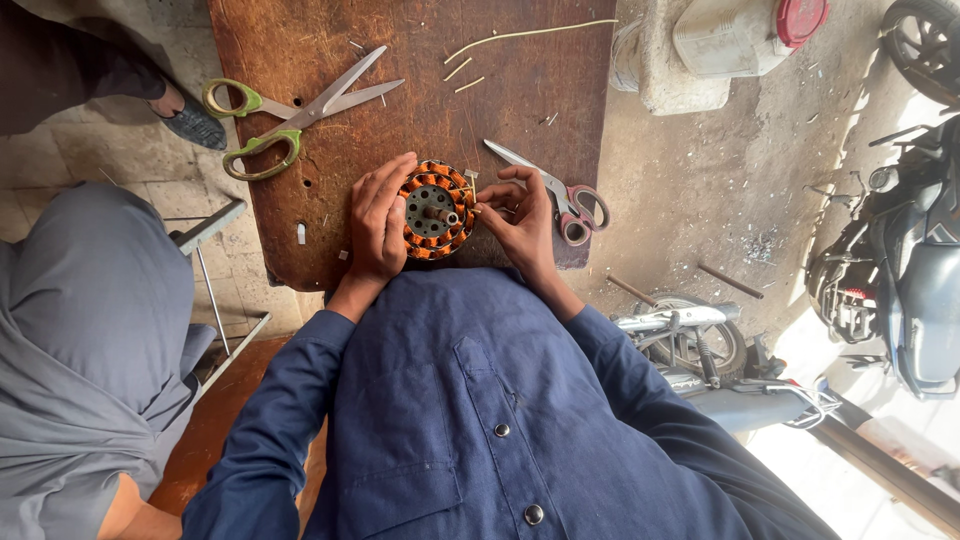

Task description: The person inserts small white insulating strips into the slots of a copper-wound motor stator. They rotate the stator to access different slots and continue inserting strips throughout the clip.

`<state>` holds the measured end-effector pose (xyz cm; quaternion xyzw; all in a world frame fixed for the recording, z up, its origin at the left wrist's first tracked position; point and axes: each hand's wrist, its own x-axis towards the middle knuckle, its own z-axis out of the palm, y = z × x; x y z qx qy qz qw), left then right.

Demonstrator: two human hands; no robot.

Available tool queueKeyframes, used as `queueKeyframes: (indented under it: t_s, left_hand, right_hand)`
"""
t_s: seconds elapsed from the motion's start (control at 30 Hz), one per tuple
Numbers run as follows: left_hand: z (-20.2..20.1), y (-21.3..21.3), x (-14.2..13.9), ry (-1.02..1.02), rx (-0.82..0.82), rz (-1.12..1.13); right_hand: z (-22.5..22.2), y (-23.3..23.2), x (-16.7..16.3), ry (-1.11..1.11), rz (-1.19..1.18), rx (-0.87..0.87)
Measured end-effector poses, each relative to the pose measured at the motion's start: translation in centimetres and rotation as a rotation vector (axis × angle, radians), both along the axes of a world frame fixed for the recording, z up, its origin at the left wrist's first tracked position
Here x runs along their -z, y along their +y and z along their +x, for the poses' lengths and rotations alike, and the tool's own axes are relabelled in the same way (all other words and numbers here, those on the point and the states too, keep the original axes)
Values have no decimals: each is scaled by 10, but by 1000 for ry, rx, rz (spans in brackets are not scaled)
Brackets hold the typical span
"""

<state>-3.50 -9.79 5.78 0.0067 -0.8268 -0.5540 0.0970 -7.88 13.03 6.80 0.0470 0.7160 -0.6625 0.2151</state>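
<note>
A round motor stator (437, 210) with orange copper windings and a grey metal hub lies on a brown wooden board (420, 90). My left hand (377, 222) curls around the stator's left side and holds it. My right hand (517, 215) is at its right edge, fingertips pinched on something thin against the windings; what it pinches is too small to tell. Both arms wear dark blue sleeves.
Large green-handled scissors (290, 115) lie open on the board's left. Smaller red-handled scissors (560, 195) lie just right of my right hand. Thin pale sticks (520, 35) are scattered at the back. A person in grey (80, 330) sits at left. Motorcycles (900, 270) stand at right.
</note>
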Motion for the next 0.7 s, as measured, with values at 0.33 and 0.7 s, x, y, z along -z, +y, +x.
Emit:
queueKeyframes:
  t_s: [0.33, 0.7]
  left_hand:
    - [3, 0, -1, 17, 51, 20]
    - [9, -5, 1, -33, 26, 108]
  right_hand:
    - [-15, 16, -4, -1, 5, -134]
    - [-36, -2, -25, 549, 528, -364]
